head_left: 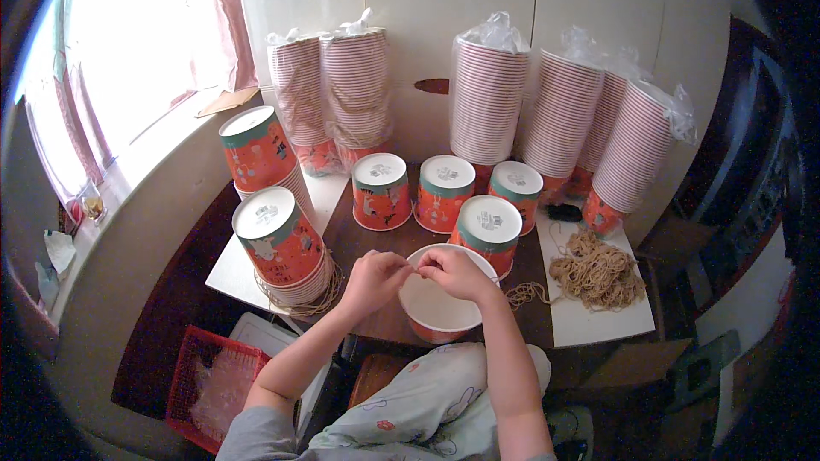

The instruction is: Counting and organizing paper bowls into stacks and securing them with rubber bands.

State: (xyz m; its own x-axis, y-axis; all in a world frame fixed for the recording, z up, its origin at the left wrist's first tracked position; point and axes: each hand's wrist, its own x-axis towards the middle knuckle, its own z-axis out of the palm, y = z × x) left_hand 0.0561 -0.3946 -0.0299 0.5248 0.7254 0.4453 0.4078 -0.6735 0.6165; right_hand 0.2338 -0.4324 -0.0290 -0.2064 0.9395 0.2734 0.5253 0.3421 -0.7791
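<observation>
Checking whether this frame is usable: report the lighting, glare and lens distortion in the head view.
Head view: the window at upper left is blown out to white, washing out the sill; the table and both hands, left hand and right hand, over the open cup are evenly lit and sharp; fisheye bends the bagged cup stacks outward, and the corners go black.

Both forearms are bare from the elbows down, and neither the left hand (374,277) nor the right hand (455,271) wears a glove, ring or watch that can be made out. A short grey sleeve (256,435) covers the left upper arm at the lower edge. The lap is clad in pale greenish trousers (427,405) printed with small white rabbit-like figures and red spots, possibly pyjama fabric.
</observation>
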